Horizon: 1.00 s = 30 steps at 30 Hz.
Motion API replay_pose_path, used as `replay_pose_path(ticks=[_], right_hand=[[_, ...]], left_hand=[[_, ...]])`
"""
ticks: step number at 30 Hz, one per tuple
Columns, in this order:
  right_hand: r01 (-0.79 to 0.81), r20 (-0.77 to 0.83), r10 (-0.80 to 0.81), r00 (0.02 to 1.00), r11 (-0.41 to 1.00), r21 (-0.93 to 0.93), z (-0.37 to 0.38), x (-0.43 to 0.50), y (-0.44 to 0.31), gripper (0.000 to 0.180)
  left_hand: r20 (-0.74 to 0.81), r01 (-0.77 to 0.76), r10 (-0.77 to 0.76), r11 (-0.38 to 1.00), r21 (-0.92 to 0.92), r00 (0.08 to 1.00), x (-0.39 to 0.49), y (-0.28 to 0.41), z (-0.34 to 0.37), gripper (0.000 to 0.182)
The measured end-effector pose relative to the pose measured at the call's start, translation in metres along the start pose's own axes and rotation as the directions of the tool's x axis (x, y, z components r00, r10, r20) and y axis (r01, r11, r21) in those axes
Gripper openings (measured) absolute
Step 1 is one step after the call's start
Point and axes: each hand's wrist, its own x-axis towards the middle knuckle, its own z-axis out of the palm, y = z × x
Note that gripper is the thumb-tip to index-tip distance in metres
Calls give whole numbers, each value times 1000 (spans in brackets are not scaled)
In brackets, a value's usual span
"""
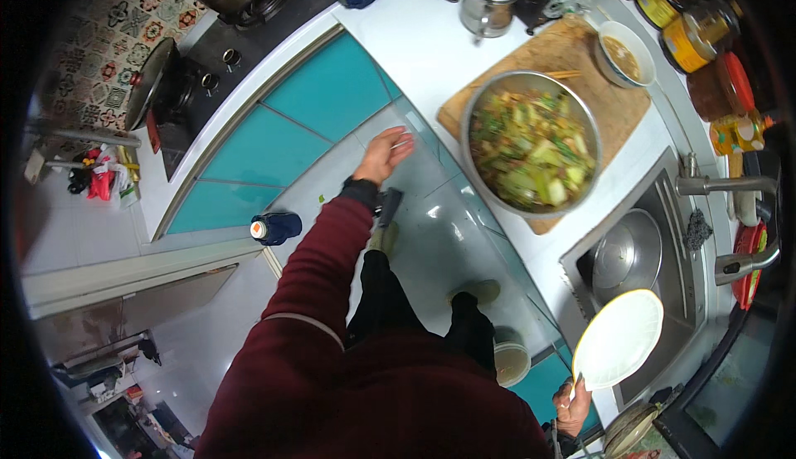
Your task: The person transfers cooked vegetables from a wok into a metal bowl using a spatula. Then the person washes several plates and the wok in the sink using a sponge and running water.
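Observation:
Low on the right, my right hand (573, 406) grips the edge of a white oval plate (619, 339) with a yellow rim. The plate is tilted, partly over the steel sink (662, 334). My left hand (385, 153) hangs over the floor with its fingers loosely curled; a thin pale sliver shows at them, too small to name. Near that wrist is a dark handle-like thing (390, 207); whether I hold it is unclear. A large metal pot (596, 132) of cooked, chopped greens (535, 148) stands on a wooden cutting board (497, 64), with chopsticks (563, 74) behind it.
A bowl of brown sauce (622, 61) sits on the board's far corner. The sink holds a metal basin (628, 254) under the faucet (724, 185). Jars (690, 42) line the back. A gas stove (202, 73) is left, a bottle (277, 227) and bucket (512, 362) below.

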Motion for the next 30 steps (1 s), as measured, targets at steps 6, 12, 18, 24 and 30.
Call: replay_pose_path(ticks=[6,12,18,24,30], right_hand=[[-59,-77,40,996,962,-265,134,-76,38,29],[-142,67,151,986,983,-117,233,-106,52,56],[-194,210,210,955,976,-94,259,-107,64,49],[-311,276,391,878,904,-293,245,-94,61,41],[-319,323,506,800,815,-484,252,-63,50,40]], left_hand=[[380,303,-240,946,-115,894,35,-13,42,16],[393,396,-336,915,-80,856,38,-13,58,17],[561,251,-138,959,-129,816,25,-20,25,13],[463,224,-220,974,46,859,-74,-41,-72,41],[723,248,-365,931,269,586,-170,-105,-160,40]])
